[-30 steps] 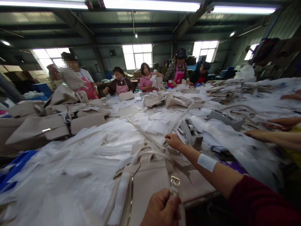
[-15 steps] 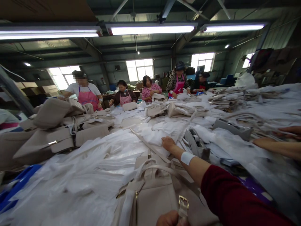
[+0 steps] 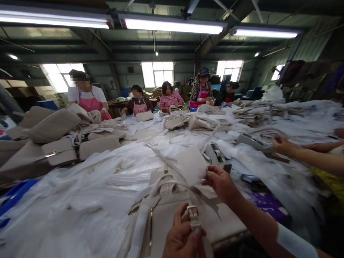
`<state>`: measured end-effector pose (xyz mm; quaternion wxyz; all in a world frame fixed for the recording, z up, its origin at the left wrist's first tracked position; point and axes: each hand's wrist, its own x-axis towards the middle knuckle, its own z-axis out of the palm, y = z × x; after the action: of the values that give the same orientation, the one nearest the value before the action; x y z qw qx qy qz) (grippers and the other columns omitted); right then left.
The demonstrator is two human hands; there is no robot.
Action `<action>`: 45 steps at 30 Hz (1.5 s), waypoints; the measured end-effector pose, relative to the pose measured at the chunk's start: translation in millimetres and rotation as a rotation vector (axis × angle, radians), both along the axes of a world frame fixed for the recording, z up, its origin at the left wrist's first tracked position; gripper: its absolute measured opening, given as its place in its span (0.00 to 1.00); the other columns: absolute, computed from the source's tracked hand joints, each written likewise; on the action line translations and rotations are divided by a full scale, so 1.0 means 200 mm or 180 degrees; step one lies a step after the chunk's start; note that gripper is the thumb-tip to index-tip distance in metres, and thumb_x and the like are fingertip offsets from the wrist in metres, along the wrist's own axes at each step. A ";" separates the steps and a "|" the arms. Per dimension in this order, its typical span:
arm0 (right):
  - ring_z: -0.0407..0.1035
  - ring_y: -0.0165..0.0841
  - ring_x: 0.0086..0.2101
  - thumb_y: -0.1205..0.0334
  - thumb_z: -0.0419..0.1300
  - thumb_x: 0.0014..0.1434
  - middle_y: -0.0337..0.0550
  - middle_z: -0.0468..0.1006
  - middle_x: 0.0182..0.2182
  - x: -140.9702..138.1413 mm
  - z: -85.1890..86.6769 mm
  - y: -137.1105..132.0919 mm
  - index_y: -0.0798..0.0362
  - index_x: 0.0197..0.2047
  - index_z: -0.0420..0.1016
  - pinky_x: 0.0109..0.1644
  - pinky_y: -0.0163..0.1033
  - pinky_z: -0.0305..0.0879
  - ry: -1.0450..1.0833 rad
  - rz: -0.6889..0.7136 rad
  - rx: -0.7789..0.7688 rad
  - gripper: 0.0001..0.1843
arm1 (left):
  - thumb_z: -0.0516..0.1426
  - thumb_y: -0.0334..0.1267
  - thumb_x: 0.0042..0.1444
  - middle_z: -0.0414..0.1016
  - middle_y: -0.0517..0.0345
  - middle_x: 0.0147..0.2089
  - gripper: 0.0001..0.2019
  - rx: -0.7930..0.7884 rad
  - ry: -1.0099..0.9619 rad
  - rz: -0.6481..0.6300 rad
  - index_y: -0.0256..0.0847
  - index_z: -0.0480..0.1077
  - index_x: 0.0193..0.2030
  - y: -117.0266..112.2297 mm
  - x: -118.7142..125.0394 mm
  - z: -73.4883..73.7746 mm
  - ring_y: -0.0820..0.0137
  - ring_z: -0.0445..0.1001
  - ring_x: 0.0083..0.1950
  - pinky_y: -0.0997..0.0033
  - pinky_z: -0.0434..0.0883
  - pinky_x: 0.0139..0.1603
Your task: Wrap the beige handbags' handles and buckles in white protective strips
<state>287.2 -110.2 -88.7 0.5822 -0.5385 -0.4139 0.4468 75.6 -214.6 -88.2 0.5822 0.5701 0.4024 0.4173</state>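
Note:
At the bottom, my left hand [image 3: 182, 236] pinches a strap with a gold-coloured buckle [image 3: 192, 214], held up over a beige bag [image 3: 172, 222]. My right hand [image 3: 221, 184] is closed on the edge of a small white sheet [image 3: 190, 163], thin and slightly see-through, above the bag's top. The bag lies on the table with its handle and a gold zip at the left side showing. A long beige strap [image 3: 163, 156] runs away from it towards the far side.
White wrapping sheets [image 3: 88, 193] cover much of the table. Beige bags [image 3: 56, 132] are heaped at the left. A grey tape dispenser [image 3: 215, 152] stands beyond my right hand. A co-worker's hands [image 3: 287, 147] work at the right; several people [image 3: 88, 96] sit or stand across the table.
My right hand has come back from the white pile towards me, bringing a white sheet. My left hand has risen with the buckle. The co-worker's hand at right has lifted.

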 end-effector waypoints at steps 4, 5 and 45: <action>0.73 0.30 0.25 0.53 0.66 0.57 0.38 0.77 0.29 -0.08 -0.09 -0.55 0.53 0.39 0.71 0.31 0.37 0.73 0.0793 0.0748 -0.0418 0.14 | 0.59 0.51 0.58 0.77 0.46 0.51 0.17 -0.0045 0.0301 0.0013 0.40 0.82 0.38 -0.02 0.01 0.08 0.56 0.72 0.55 0.57 0.67 0.60; 0.73 0.30 0.25 0.53 0.66 0.57 0.39 0.78 0.30 -0.08 -0.09 -0.64 0.53 0.39 0.72 0.31 0.36 0.72 0.0839 0.0935 -0.0539 0.13 | 0.59 0.48 0.59 0.79 0.48 0.46 0.16 -0.0172 0.0338 -0.0013 0.39 0.82 0.39 -0.03 0.01 0.09 0.58 0.74 0.49 0.60 0.69 0.55; 0.72 0.37 0.35 0.53 0.65 0.58 0.42 0.83 0.35 -0.12 0.07 -0.51 0.55 0.42 0.81 0.37 0.38 0.68 -0.0926 0.0993 0.0000 0.15 | 0.59 0.37 0.60 0.77 0.48 0.44 0.14 0.1731 0.2076 0.0721 0.37 0.73 0.52 -0.09 0.05 0.07 0.61 0.75 0.44 0.65 0.70 0.46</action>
<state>262.8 -212.4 -74.1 0.4402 -0.5267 -0.5719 0.4491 85.3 -231.9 -74.4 0.2040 0.7568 0.5007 0.3674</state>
